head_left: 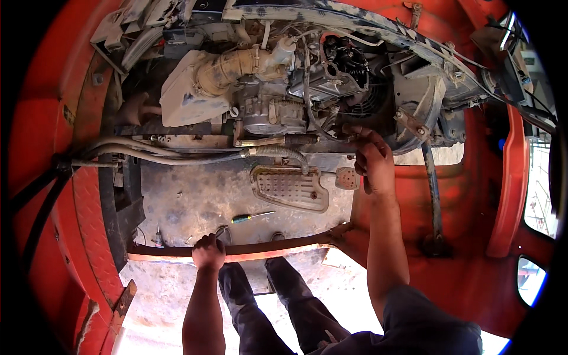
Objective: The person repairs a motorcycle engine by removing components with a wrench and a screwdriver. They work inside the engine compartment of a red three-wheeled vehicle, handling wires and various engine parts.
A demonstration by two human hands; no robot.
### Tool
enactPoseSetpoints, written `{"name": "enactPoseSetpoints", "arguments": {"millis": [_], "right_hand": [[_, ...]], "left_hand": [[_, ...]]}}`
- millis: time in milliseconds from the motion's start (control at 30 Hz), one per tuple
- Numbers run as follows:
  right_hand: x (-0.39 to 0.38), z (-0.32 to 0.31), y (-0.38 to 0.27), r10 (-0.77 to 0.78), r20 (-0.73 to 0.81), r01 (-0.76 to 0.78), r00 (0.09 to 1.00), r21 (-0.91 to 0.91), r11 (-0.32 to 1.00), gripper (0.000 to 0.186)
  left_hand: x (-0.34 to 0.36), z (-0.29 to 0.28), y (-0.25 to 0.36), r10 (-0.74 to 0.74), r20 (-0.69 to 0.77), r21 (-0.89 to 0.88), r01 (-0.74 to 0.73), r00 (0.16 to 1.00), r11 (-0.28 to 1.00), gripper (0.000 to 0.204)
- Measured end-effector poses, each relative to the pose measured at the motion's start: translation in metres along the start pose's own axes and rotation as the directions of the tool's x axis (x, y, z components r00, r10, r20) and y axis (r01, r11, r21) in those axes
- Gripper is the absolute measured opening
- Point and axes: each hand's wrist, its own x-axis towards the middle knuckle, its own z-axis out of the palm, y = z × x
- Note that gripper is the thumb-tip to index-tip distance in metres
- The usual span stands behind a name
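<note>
My left hand (208, 253) is closed over the metal crossbar (278, 251) at the bottom of the vehicle's opening. My right hand (371, 157) is raised with curled fingers just below a black cable (313, 125) and a short corrugated hose (331, 117); what it holds, if anything, is too small to tell. Above it sits a dusty engine (272, 112) with an open top housing (343, 68) showing dark inner parts. To its left are a grey box (189, 94) and intake duct (231, 70).
A screwdriver (251, 216) lies on the concrete floor (177, 201). A ribbed metal foot plate (287, 192) and a small pedal (347, 177) are below the engine. Red body panels (59, 118) surround the opening, with hoses (165, 157) crossing at left and an upright rod (433, 195) at right.
</note>
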Motion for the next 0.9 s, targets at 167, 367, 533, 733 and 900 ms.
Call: {"name": "enactPoseSetpoints", "arguments": {"millis": [167, 367, 533, 733, 900], "right_hand": [[0.037, -0.025, 0.014, -0.515, -0.421, 0.453, 0.747, -0.245, 0.857, 0.024], [0.062, -0.004, 0.020, -0.715, -0.342, 0.321, 0.610, -0.719, 0.617, 0.028], [0.071, 0.019, 0.057, -0.641, -0.247, 0.395, 0.727, -0.614, 0.684, 0.049], [0.092, 0.031, 0.050, -0.601, -0.394, 0.428, 0.696, -0.445, 0.787, 0.022], [0.100, 0.030, 0.039, -0.585, -0.387, 0.442, 0.713, -0.399, 0.803, 0.019]], "left_hand": [[0.003, -0.006, 0.002, -0.002, 0.038, -0.003, 0.002, 0.999, 1.000, 0.016], [0.005, -0.001, -0.001, -0.021, 0.064, -0.045, 0.024, 0.998, 0.999, 0.015], [0.006, -0.001, 0.001, -0.022, 0.063, -0.051, 0.025, 0.998, 0.998, 0.013], [0.005, 0.001, -0.001, -0.018, 0.063, -0.039, 0.020, 0.998, 0.999, 0.013], [0.007, -0.002, 0.001, -0.029, 0.093, -0.031, 0.032, 0.995, 0.999, 0.013]]}}
